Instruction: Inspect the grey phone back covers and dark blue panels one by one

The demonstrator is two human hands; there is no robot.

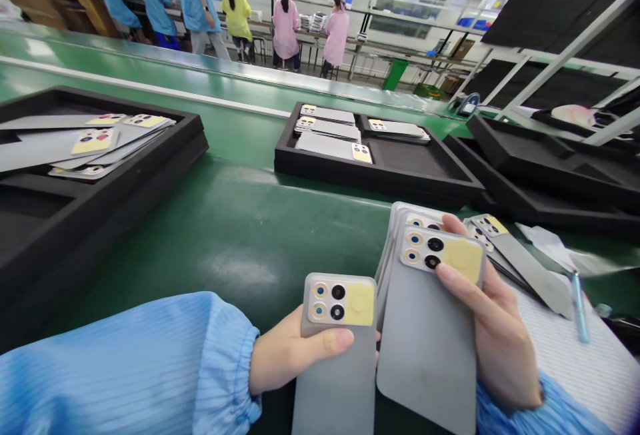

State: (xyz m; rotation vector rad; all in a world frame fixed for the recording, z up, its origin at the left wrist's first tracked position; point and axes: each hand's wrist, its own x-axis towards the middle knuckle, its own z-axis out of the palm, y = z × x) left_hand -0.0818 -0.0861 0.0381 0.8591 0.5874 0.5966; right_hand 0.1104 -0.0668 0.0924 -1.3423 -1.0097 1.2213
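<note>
My left hand (300, 348) is closed around a grey phone back cover (336, 375), its thumb lying across the front below the camera cutouts and a yellow film patch. In my right hand (500, 328) is another grey phone back cover (430, 335), gripped at its upper right with the thumb beside the lens rings. Behind that one a stack of similar covers (393, 242) shows; whether the right fingers hold these too I cannot tell. Beyond the right hand, more loose covers (530, 262) lie on white paper.
A black foam tray (165, 148) with piled covers stands at left, another tray (380, 178) with covers ahead. Black trays (555, 202) are stacked at right. A blue pen (579, 308) lies on the white paper (595, 368). Several people work across the green table (210, 235).
</note>
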